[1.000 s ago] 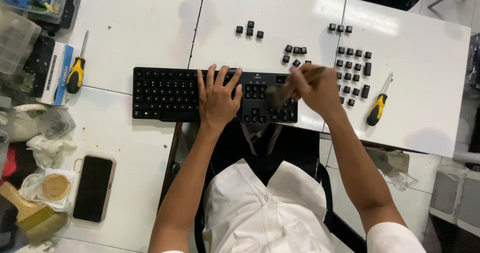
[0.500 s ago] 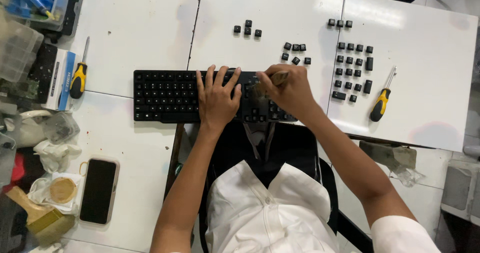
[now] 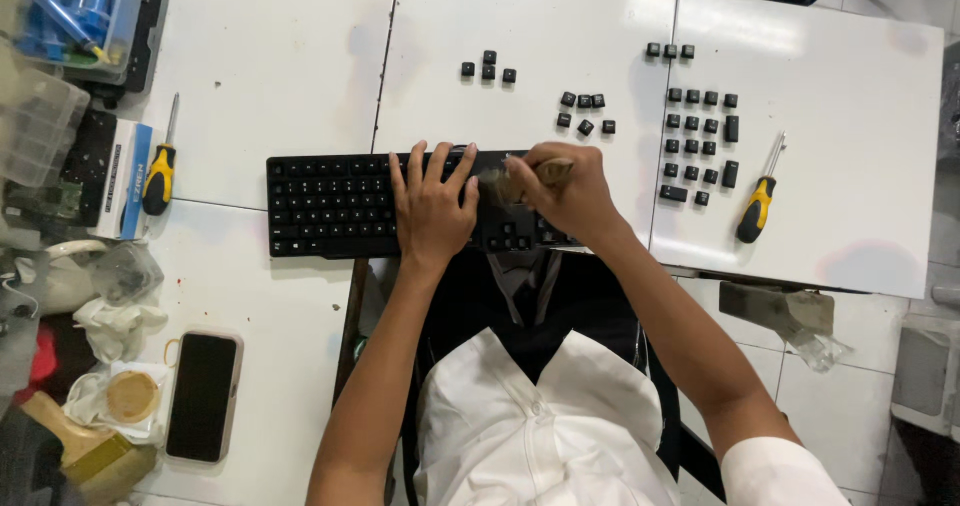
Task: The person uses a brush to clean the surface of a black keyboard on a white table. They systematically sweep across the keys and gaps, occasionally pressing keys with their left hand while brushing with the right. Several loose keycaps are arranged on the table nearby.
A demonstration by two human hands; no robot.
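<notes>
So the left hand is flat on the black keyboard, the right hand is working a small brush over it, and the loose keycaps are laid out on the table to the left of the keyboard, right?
Not quite. In the head view the loose keycaps lie above and to the right of the black keyboard, not to its left. The rest holds: the left hand lies flat on it, and the right hand holds a small brush.

left hand (image 3: 432, 206) flat on black keyboard (image 3: 330, 204); right hand (image 3: 565, 194) grips brush (image 3: 525, 178).

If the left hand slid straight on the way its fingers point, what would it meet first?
Past the keyboard's far edge, the left hand would probably reach the small cluster of loose black keycaps on the white table; bare tabletop lies between.
</notes>
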